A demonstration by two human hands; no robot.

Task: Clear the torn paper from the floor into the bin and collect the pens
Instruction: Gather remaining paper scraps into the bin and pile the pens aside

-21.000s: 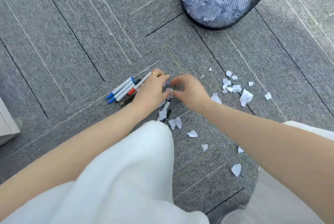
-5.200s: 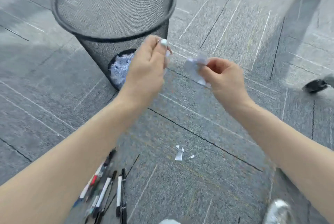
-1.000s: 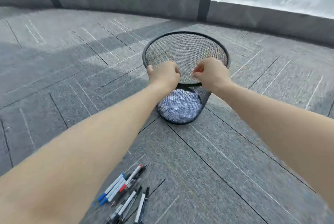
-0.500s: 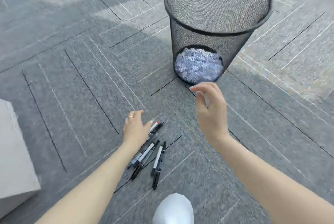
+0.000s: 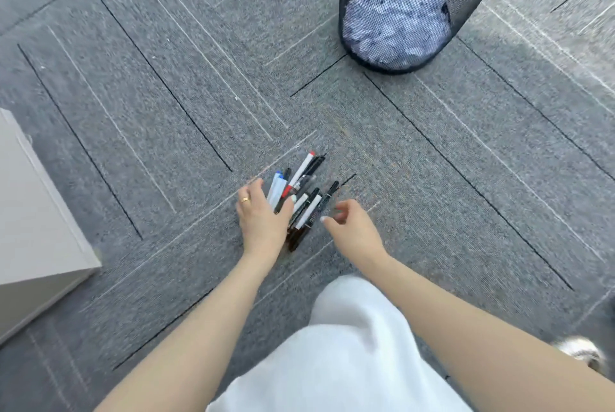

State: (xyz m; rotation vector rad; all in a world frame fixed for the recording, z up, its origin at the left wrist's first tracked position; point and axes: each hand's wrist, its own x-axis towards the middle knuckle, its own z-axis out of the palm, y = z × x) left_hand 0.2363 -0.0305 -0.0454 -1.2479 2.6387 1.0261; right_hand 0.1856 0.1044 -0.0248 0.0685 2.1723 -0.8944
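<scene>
My left hand (image 5: 263, 222) had its fingers (image 5: 253, 192) spread flat over the near ends of the pens (image 5: 299, 193), pressing the bundle to the carpet (image 5: 432, 178) rather than closing round it; nothing was lifted. My right hand (image 5: 354, 228) hung just right of the bundle, fingers loosely curled and holding nothing, fingertips close to the rightmost black pen (image 5: 324, 200). The pens lay fanned out, tips pointing far and right toward the bin (image 5: 396, 22), which stood well apart with the torn paper (image 5: 392, 25) inside. I saw no scraps left on the floor. The risk, as I judged it, was the fan: scooping with one flat palm could roll the round barrels away, and the loose right-hand pen could slip out unless my right hand closed in to square the bundle first
</scene>
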